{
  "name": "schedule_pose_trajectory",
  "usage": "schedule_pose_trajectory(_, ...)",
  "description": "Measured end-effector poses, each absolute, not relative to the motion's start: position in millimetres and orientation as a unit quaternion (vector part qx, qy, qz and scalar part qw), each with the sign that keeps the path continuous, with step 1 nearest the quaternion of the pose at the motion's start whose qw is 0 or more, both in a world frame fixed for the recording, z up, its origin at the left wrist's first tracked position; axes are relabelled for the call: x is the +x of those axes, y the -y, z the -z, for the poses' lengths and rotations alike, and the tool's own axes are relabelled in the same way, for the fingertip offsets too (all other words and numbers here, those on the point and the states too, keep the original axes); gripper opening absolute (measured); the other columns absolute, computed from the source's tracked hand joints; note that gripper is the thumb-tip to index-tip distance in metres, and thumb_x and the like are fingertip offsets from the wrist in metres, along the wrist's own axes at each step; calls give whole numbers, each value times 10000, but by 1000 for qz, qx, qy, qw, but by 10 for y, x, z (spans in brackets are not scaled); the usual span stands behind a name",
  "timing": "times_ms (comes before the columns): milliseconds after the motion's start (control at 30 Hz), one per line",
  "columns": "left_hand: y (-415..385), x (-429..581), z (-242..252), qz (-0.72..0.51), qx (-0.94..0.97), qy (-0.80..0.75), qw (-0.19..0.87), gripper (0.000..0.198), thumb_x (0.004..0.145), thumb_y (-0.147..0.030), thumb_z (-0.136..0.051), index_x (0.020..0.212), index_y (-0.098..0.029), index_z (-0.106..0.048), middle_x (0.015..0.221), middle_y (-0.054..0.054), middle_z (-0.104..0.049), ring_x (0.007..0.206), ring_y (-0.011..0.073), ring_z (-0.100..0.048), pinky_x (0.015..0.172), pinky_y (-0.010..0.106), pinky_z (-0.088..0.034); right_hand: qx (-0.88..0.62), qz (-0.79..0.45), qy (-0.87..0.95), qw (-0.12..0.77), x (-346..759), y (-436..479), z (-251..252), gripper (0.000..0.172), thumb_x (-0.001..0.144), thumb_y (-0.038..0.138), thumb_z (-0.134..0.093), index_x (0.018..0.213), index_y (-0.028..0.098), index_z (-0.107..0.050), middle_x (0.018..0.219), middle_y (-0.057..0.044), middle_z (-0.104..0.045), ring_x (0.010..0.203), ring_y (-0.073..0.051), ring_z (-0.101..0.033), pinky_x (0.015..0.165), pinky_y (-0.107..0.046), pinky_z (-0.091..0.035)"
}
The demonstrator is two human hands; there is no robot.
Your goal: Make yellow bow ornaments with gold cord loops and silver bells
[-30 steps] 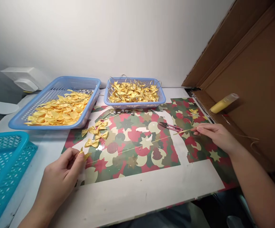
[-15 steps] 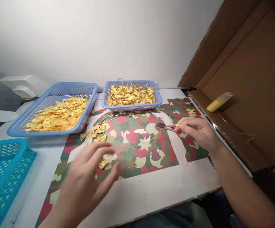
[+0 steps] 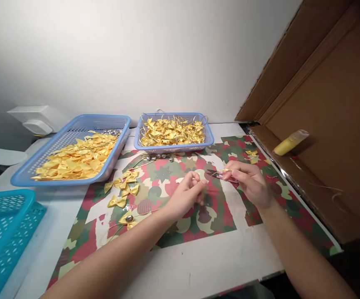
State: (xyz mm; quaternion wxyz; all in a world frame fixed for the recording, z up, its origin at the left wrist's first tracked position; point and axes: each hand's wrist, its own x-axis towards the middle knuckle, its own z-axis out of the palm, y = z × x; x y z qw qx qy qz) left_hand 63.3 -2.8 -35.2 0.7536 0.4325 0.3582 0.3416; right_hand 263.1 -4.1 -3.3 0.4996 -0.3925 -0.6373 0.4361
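My right hand [image 3: 250, 182] pinches a thin gold cord [image 3: 223, 170] between thumb and fingertips. Under those fingertips, small snips [image 3: 214, 174] with dark blades and pinkish handles lie on the table. My left hand [image 3: 187, 193] is just left of the snips, thumb and fingers closed together; whatever is between them is too small to make out. Behind my left forearm lies a yellow ribbon bow [image 3: 124, 217] with a silver bell [image 3: 129, 218] on it, and cord trails from it. Several loose yellow bows [image 3: 130, 190] lie farther up on the left.
A blue basket [image 3: 64, 182] of yellow bows and silver bells stands at left. Another blue basket [image 3: 173, 148] holds bows with gold cords. Loose bells [image 3: 159, 157] lie before it. A teal basket [image 3: 8, 232] is near left. A cardboard wall [image 3: 317, 104] bounds the right, with a yellow-filled tube [image 3: 290, 143].
My left hand has moved right from beside the loose bows to near my right hand, and its spread fingers have closed. My right hand stays by the snips with the cord. The view has shifted slightly.
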Motion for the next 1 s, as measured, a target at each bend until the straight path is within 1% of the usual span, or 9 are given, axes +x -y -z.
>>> schedule_pose_trajectory(67, 29, 620, 367, -315, 368, -353, 800, 332, 856, -435, -611, 821, -238, -347, 561, -125, -276, 433, 45, -218, 439, 159, -201, -398, -438, 632, 501, 2656, 35, 65, 259, 876, 324, -564, 692, 205, -703, 698, -35, -636, 749, -178, -574, 706, -315, -463)
schedule_pose_trajectory(133, 43, 600, 368, -274, 345, -359, 823, 340, 873, -433, -592, 776, -227, -339, 576, -115, -258, 436, 39, -168, 415, 157, -133, -409, -441, 622, 501, 2677, 38, 86, 261, 873, 332, -564, 694, 205, -703, 702, -38, -635, 737, -178, -572, 684, -312, -462)
schedule_pose_trajectory(267, 64, 558, 382, -255, 359, -341, 830, 363, 893, -476, -559, 720, -200, -400, 531, -111, -232, 428, 38, -150, 392, 163, -123, -442, -443, 588, 512, 2698, 45, 125, 261, 886, 319, -544, 715, 201, -702, 727, -33, -629, 705, -159, -563, 630, -282, -449)
schedule_pose_trajectory(367, 57, 550, 413, -286, 356, -325, 828, 377, 869, -528, -587, 752, -185, -482, 498, -123, -203, 415, 37, -129, 385, 164, -125, -501, -413, 590, 480, 2712, 37, 149, 268, 888, 309, -529, 695, 194, -676, 721, -31, -632, 699, -159, -571, 632, -279, -447)
schedule_pose_trajectory(500, 59, 566, 450, -315, 340, -337, 819, 398, 829, -550, -641, 763, -180, -510, 489, -129, -195, 408, 33, -125, 381, 160, -140, -614, -240, 618, 428, 2731, 31, 142, 201, 858, 275, -565, 679, 201, -618, 741, -37, -642, 751, -195, -584, 711, -325, -447)
schedule_pose_trajectory(567, 74, 576, 463, -325, 337, -348, 812, 410, 813, -561, -655, 761, -181, -512, 488, -128, -203, 405, 32, -135, 379, 160, -155, -622, -158, 628, 440, 2718, 54, 123, 147, 853, 252, -578, 721, 208, -625, 799, -47, -654, 830, -217, -591, 783, -350, -442)
schedule_pose_trajectory(600, 83, 580, 466, -326, 339, -352, 809, 418, 807, -571, -657, 760, -180, -514, 487, -127, -211, 405, 32, -143, 380, 160, -160, -613, -151, 632, 449, 2699, 74, 115, 144, 863, 250, -571, 740, 211, -634, 822, -50, -659, 855, -220, -593, 801, -354, -440)
schedule_pose_trajectory(800, 120, 601, 430, -314, 384, -357, 791, 440, 802, -594, -649, 740, -175, -534, 456, -118, -258, 401, 38, -184, 386, 173, -150, -535, -415, 617, 402, 2453, 206, 159, 260, 921, 369, -546, 777, 208, -691, 814, -45, -680, 832, -198, -621, 743, -317, -473)
schedule_pose_trajectory(1000, 129, 592, 423, -286, 445, -354, 771, 433, 817, -586, -635, 742, -164, -573, 469, -103, -292, 416, 43, -212, 401, 193, -164, -494, -543, 560, 384, 2318, 210, 265, 279, 904, 424, -592, 785, 198, -703, 854, -42, -661, 828, -169, -607, 711, -282, -486)
